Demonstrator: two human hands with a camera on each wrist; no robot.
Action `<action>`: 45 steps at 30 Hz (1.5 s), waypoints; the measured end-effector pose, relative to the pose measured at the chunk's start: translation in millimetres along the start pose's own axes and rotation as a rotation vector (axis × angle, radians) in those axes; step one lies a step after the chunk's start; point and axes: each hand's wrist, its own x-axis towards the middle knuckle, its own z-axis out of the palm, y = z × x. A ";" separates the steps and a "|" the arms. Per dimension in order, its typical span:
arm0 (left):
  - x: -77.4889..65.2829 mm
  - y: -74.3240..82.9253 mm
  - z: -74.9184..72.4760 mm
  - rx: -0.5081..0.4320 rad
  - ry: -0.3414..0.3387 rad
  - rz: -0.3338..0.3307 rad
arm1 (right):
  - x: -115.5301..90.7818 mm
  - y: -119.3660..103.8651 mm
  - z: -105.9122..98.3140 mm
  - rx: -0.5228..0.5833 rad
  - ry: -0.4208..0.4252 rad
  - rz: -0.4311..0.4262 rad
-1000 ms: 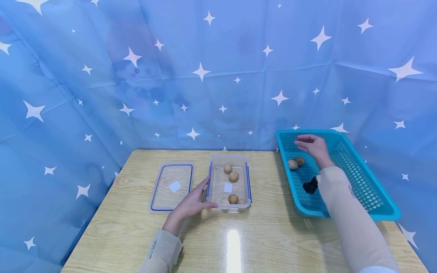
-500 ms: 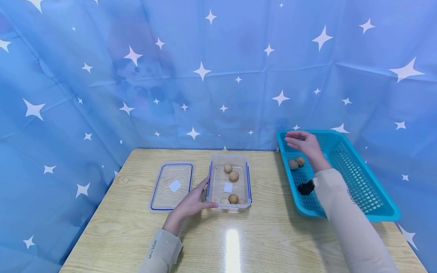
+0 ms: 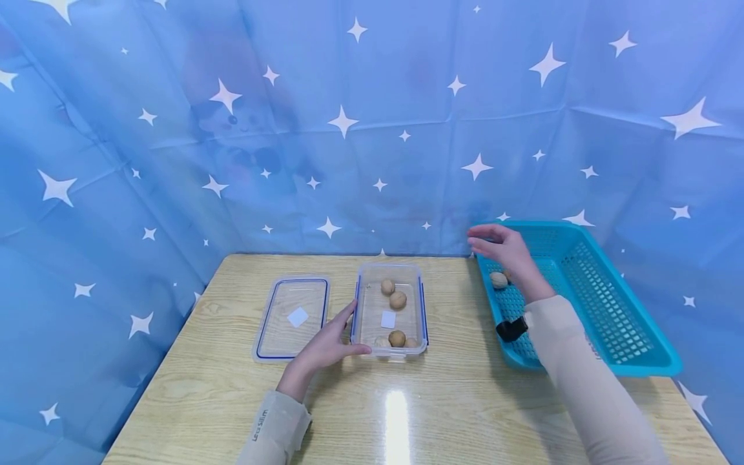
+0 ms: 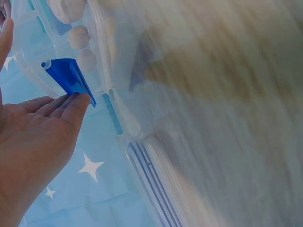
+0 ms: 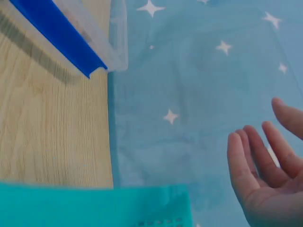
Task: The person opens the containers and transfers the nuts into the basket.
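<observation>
My left hand (image 3: 327, 345) rests on the left side of a clear plastic food container (image 3: 372, 278), its thumb along the front corner. In the left wrist view the straight fingertips (image 4: 81, 98) touch the blue side latch (image 4: 68, 78). Several walnuts (image 3: 398, 300) lie in the container, some at the back and some along the front wall. My right hand (image 3: 504, 248) hangs over the left rim of a teal basket (image 3: 624, 290), thumb and fingers apart with nothing between them, as the right wrist view confirms. Below it a walnut (image 3: 498, 280) shows in the basket, another partly hidden behind the hand.
The container's clear lid (image 3: 285, 329), blue-edged, lies flat on the wooden table (image 3: 203, 387) to its left. A starry blue curtain (image 3: 395, 213) hangs right behind the table's back edge. A black wrist camera (image 3: 511, 329) sits on the right forearm.
My right hand has moved left, from over the basket's inside to its left rim. The left hand, container and its walnuts have stayed put.
</observation>
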 end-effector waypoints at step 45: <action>0.3 -0.2 0.5 0.009 0.000 -0.001 | -55.1 20.1 111.5 0.057 -0.222 -0.131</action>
